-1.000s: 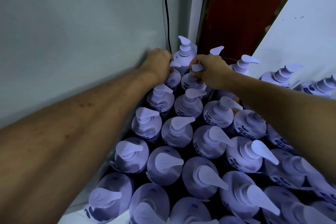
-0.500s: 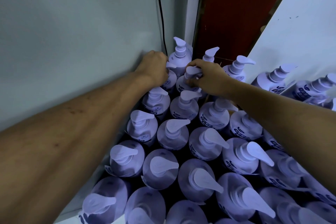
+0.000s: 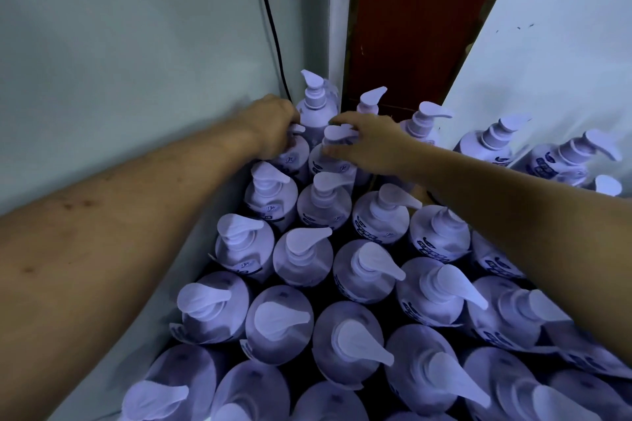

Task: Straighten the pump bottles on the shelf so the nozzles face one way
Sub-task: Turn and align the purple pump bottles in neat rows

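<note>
Several purple pump bottles stand packed in rows on the shelf, most nozzles pointing right. My left hand curls round the pump of a bottle in the left row beside the wall. My right hand reaches over the neighbouring bottle, thumb and fingers pinching its pump head. Behind them stands the corner bottle, its nozzle pointing left and back. A further bottle at the back points its nozzle right.
A pale wall runs along the left, with a black cable going down into the corner. A dark red panel stands behind. A white board leans at the right above more bottles.
Both hands stay on the same two back bottles. My right hand has loosened from a tight fist on the pump to a lighter pinch. The camera has shifted slightly.
</note>
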The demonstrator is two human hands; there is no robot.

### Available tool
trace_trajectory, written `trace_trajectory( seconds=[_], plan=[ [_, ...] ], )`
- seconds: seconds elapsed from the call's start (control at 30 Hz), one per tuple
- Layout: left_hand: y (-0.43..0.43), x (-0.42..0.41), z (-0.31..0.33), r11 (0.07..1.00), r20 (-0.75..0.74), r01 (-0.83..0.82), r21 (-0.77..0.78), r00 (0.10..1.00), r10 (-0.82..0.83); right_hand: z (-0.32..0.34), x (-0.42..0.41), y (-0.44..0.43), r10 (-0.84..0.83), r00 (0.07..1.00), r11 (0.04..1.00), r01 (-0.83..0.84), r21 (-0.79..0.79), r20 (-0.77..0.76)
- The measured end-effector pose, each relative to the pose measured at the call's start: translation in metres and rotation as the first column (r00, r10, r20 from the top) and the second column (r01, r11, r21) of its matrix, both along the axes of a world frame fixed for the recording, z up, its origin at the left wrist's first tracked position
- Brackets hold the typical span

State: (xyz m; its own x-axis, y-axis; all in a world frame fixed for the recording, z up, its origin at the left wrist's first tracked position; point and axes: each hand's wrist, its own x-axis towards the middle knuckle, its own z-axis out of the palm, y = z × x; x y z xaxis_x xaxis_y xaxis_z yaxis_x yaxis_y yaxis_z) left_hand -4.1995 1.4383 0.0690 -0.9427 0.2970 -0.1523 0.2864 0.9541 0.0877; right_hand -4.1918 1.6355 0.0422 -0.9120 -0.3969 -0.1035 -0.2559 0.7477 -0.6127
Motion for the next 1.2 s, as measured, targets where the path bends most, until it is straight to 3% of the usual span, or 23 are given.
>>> trace_trajectory(
  seconds=[0.13,0.4,0.53,0.63,0.77,0.9,0.97,1.07,1.2],
  plan=[
    [-0.001,-0.002,0.007,0.997,-0.003,0.039,-0.059,0.999,-0.039,0.002,-0.001,-0.012,0.071,0.995,0.990,-0.062,0.124,-0.067],
    [0.001,0.000,0.003,0.997,0.013,0.041,-0.061,0.999,-0.040,-0.002,0.005,0.001,-0.023,0.999,1.000,0.023,-0.022,-0.039],
    [0.004,0.002,0.003,0.995,0.049,0.025,-0.099,0.999,-0.020,0.008,-0.004,0.022,-0.275,0.934,0.962,0.267,-0.067,-0.229],
    [0.010,0.002,0.006,0.994,0.065,0.019,-0.105,0.998,-0.012,0.017,-0.015,0.042,-0.428,0.861,0.904,0.407,-0.131,-0.276],
    [0.020,0.000,0.012,0.993,-0.093,0.030,0.113,0.995,-0.020,0.025,-0.025,0.051,-0.345,0.866,0.927,0.374,0.013,-0.361],
    [0.026,-0.002,0.013,0.934,-0.229,0.007,0.358,0.970,0.081,0.031,-0.025,0.054,-0.302,0.847,0.931,0.360,0.055,-0.437],
    [0.031,-0.002,0.009,0.919,-0.257,0.007,0.395,0.961,0.103,0.033,-0.028,0.060,-0.258,0.869,0.910,0.366,0.197,-0.423],
    [0.040,0.001,0.003,0.916,-0.235,0.066,0.395,0.971,0.031,0.030,-0.030,0.071,-0.174,0.951,0.837,0.280,0.469,-0.257],
    [0.050,0.002,-0.003,0.918,-0.173,0.107,0.382,0.984,-0.043,0.023,-0.028,0.084,-0.107,0.961,0.833,0.227,0.505,-0.254]
  ],
)
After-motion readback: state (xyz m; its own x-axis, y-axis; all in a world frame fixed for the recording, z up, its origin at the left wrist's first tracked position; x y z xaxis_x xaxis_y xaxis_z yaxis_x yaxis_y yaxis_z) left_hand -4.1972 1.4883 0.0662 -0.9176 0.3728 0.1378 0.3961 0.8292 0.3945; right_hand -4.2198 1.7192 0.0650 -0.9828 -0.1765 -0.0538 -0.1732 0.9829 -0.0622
